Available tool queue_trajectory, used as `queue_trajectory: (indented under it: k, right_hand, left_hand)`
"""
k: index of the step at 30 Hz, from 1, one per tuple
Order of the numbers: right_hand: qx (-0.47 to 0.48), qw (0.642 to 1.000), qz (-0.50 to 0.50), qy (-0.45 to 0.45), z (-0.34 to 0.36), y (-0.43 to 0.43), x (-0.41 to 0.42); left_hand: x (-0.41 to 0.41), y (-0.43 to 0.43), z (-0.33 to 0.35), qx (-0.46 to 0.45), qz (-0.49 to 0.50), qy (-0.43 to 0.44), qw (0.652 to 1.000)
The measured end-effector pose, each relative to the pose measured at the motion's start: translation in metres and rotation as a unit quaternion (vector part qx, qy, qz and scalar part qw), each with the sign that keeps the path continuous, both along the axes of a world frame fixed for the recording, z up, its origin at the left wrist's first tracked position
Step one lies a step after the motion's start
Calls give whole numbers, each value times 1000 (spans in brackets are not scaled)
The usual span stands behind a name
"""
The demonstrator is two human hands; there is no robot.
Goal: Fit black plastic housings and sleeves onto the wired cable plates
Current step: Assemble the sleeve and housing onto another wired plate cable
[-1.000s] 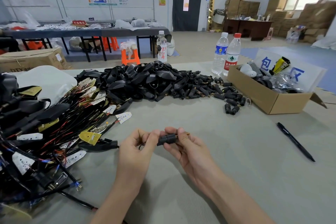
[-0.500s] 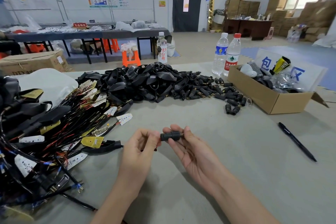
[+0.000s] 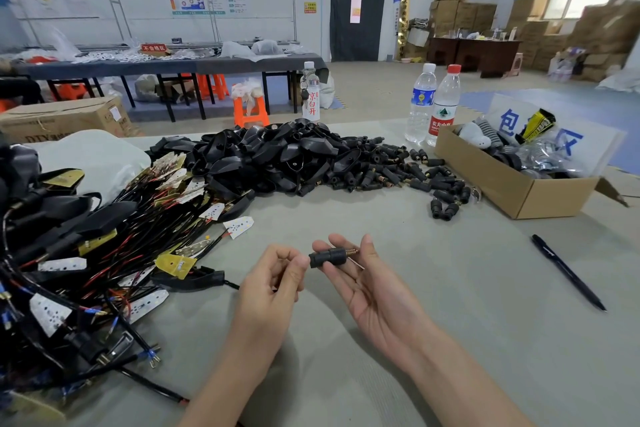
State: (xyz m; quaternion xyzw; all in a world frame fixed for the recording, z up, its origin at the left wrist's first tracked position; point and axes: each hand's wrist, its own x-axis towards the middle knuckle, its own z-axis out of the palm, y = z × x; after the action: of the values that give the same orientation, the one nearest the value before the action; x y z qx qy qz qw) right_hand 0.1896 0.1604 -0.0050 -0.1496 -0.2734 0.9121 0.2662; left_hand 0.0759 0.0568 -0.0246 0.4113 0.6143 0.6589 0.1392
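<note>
My right hand (image 3: 363, 284) pinches a short black sleeve (image 3: 327, 256) with a copper tip poking out to the right. My left hand (image 3: 273, 282) is curled just left of the sleeve, fingertips closed on a thin black cable that runs back to a black housing (image 3: 194, 279) with a yellow plate (image 3: 175, 264) on the table. Several wired cable plates (image 3: 86, 253) lie tangled at the left. Behind them sits a heap of black housings (image 3: 266, 156), with loose sleeves (image 3: 391, 173) beside it.
An open cardboard box (image 3: 509, 191) of parts stands at the right. Two water bottles (image 3: 433, 104) stand behind it, a third bottle (image 3: 310, 94) at the far edge. A black pen (image 3: 568, 272) lies right of my hands. A white bag (image 3: 93, 156) is at left.
Both hands rose slightly. The sleeve has slid along in my right fingers, so its copper tip now shows on the right, and my left hand has pulled a little away from it.
</note>
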Motion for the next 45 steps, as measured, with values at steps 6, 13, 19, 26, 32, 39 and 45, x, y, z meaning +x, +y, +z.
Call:
queue_trajectory:
  k: [6,13,19,26,32,39,45]
  right_hand:
    - [41,999,-35,-1,-4,1,-1]
    - [51,997,-54,-28,-3,10,5]
    - [118,990,-15,-76,-6,5,1]
    - [153,984,-13,-94,-4,5,2]
    - [161,982,-19,-96,-5,3,0]
    - [139,979,-123,-87,-1,21,10]
    - [102,991,-60,-68,-4,7,4]
  left_hand:
    - [-6,-3,-10,-55,19,108,992]
    - [-16,-9,-12,-126,66,277,950]
    - [-11,-6,-9,-105,66,341,932]
    - [-7,-8,-4,-125,38,312,941]
    - [-5,-9,0,-143,74,409,898]
    - [-14,-8,-1,-107,123,447,879]
    - [-15,-11,-3,-123,123,402,899]
